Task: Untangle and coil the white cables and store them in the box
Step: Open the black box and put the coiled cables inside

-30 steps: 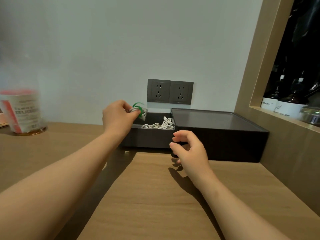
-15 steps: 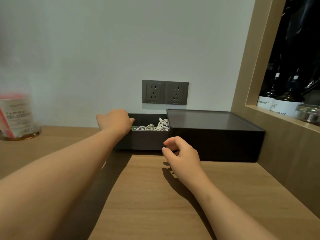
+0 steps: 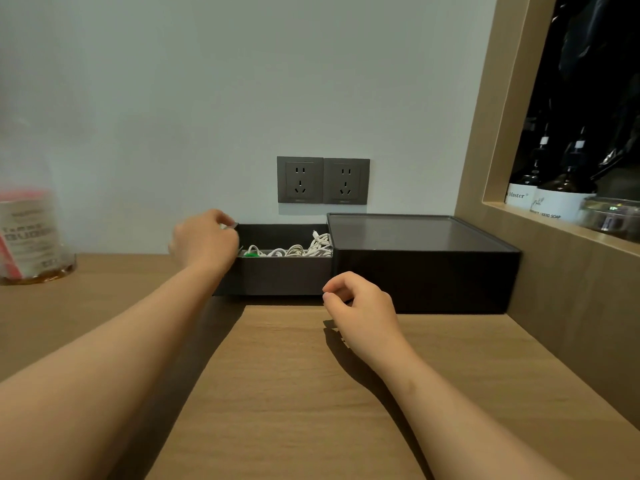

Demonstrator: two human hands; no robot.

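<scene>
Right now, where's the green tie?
Head view: the green tie lies in the open box, at its left end beside the white cables, just right of the left hand.

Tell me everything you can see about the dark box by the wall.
The dark box is low, rectangular, matte dark grey, seemingly plastic. It stands on the wooden counter against the wall, under two sockets. A flat top covers its right part; the left part is open, holding white cables and a green tie. The left hand is at its left end; contact cannot be told.
</scene>
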